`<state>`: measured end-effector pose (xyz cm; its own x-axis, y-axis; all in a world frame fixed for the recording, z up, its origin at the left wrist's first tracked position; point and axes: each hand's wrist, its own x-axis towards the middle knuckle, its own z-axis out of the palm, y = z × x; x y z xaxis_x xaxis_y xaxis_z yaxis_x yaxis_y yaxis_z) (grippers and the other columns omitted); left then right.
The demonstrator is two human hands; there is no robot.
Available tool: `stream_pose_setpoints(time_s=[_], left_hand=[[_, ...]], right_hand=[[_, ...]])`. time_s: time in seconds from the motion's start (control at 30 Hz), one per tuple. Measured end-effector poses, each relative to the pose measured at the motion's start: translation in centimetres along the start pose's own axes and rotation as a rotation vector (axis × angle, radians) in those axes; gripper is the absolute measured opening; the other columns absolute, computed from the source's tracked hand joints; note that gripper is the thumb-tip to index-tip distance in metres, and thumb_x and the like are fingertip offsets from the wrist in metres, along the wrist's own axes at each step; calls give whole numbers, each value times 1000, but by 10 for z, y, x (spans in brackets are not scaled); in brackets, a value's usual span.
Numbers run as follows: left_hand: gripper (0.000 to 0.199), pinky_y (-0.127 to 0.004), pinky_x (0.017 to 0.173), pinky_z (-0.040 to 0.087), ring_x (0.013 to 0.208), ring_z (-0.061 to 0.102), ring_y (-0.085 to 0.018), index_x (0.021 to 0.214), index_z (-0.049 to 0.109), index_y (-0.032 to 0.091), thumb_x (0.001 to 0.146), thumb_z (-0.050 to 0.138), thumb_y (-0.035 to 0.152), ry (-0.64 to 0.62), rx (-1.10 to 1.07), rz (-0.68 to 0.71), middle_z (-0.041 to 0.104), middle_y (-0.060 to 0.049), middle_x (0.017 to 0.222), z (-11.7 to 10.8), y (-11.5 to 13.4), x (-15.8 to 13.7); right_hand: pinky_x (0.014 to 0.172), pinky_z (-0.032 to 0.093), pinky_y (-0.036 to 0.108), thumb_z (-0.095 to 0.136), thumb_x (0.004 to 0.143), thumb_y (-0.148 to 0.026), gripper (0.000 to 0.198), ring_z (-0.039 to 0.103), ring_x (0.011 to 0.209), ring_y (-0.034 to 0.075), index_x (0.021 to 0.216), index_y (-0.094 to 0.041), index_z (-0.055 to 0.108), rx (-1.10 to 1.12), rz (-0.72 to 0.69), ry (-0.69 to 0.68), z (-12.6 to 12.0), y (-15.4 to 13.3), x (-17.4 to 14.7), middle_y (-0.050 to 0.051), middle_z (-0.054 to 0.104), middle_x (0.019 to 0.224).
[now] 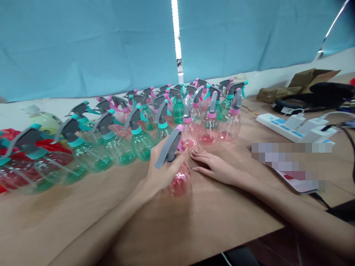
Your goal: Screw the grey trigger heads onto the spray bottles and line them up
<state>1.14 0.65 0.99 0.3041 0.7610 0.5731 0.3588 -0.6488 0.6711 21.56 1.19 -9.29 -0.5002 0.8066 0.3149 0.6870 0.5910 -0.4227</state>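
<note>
My left hand [163,171] is wrapped round the neck of a pink spray bottle [179,184] with a grey and pink trigger head. The bottle is near the middle of the table, its lower part showing under the hand. To its right, my right hand [213,166] rests low over the table with fingers stretched out and nothing in them. Its fingertips are close to the base of another pink spray bottle [190,129]; I cannot tell whether they touch it. Beyond, several green spray bottles [142,144] and pink ones stand in rows.
On the right lie a white power strip [280,123] with plugs, a blurred-out phone-like device [299,183], black headphones [318,96] and an open cardboard box [307,81]. At the left are a bottle of yellowish liquid [44,120] and red plastic [55,147]. Blue cloth [111,44] hangs behind.
</note>
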Motion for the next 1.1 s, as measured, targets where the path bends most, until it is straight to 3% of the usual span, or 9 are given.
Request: stream_pose_setpoints(time_s=[0.6,1.1], left_hand=[[8,-28,52,38,57,51,-14,74,49,24,68,48,18,-18,-13,-45,53,4,68,0,-5,-5],[8,-27,50,35,54,47,-13,73,47,24,70,51,18,-6,-54,-35,50,5,65,0,-8,-5]], right_hand=[[113,34,46,44,94,-47,55,38,137,24,140,-15,46,6,0,-5,-2,-1,0,11,45,146],[114,33,46,45,94,-47,56,38,138,24,139,-16,46,13,6,-6,-2,-1,0,11,46,145]])
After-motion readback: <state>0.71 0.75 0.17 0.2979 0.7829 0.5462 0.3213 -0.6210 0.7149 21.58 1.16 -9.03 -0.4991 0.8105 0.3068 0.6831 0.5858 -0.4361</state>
